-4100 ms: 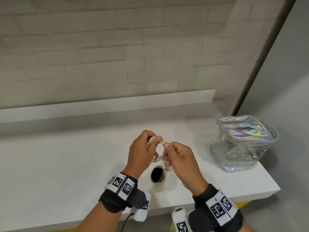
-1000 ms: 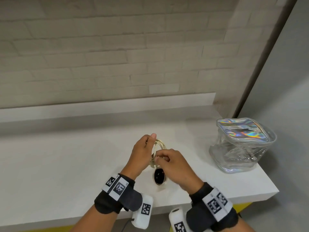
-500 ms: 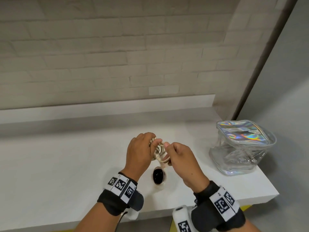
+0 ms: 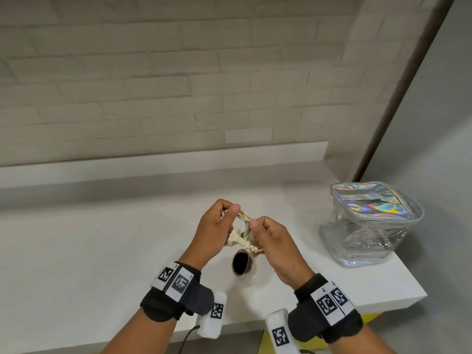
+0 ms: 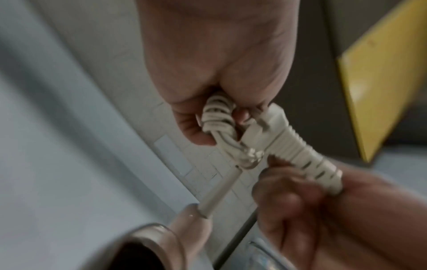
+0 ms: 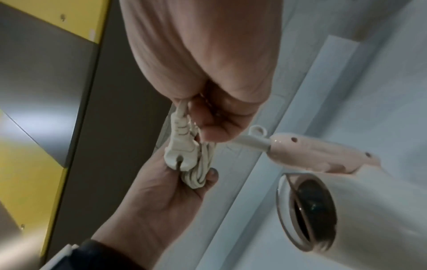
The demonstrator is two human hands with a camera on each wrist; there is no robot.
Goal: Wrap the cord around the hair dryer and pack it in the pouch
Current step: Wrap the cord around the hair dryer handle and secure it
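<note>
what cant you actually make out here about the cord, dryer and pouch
- Cord: how the coils are secured, hidden in the head view by the left hand and right hand; blurred in the left wrist view.
- Hair dryer: body cut off by the right wrist view's edge; in the head view only its dark opening shows.
- Pouch: whether its zip is open, too small in the head view.

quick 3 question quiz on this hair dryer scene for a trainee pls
1. True or false: the cord is wound round the hair dryer.
2. Which hand has the plug end in its grip? A) left hand B) right hand
3. Fill in: the pouch stands on the counter on the person's ____ side.

Key: 1 false, it is a bundle held in both hands above the dryer; 2 B; 3 right.
</note>
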